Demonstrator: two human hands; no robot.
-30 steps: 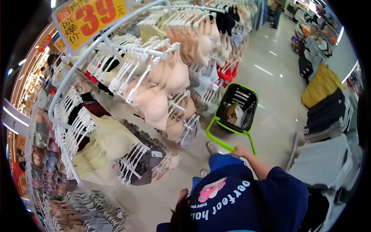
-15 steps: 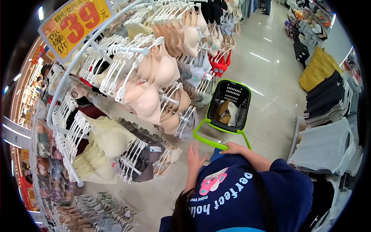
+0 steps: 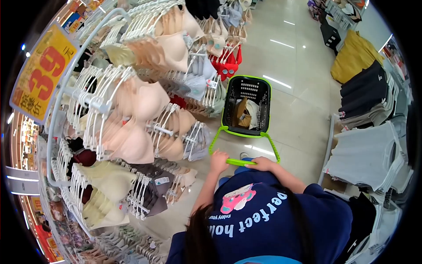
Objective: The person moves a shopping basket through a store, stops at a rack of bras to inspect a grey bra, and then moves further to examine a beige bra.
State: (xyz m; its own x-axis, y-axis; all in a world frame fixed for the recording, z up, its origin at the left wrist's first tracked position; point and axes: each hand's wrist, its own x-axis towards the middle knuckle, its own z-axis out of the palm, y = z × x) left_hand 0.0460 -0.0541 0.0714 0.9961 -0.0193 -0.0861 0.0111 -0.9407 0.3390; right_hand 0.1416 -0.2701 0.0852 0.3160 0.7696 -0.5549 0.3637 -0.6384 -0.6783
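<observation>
Two-handed grip: left hand (image 3: pixel 218 161) and right hand (image 3: pixel 263 164) clench the long green plastic handle (image 3: pixel 239 162), which reaches down to the black mesh shopping basket (image 3: pixel 249 89) on the floor just ahead

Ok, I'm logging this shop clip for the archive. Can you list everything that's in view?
shopping basket: one, black with green rim, on the floor ahead
basket handle: one, green, reaching back to the person
folded goods: a few, brown and white, inside the basket
bras on hangers: many, beige, cream, grey, red, on the round rack at left
price sign: one, yellow with red 39, top left of the rack
folded clothes: stacks, yellow, black, grey, on shelves at right
floor: glossy pale tiles
sweatshirt: one, navy with white lettering, worn
left hand: grips the handle's left end
right hand: grips the handle's middle
</observation>
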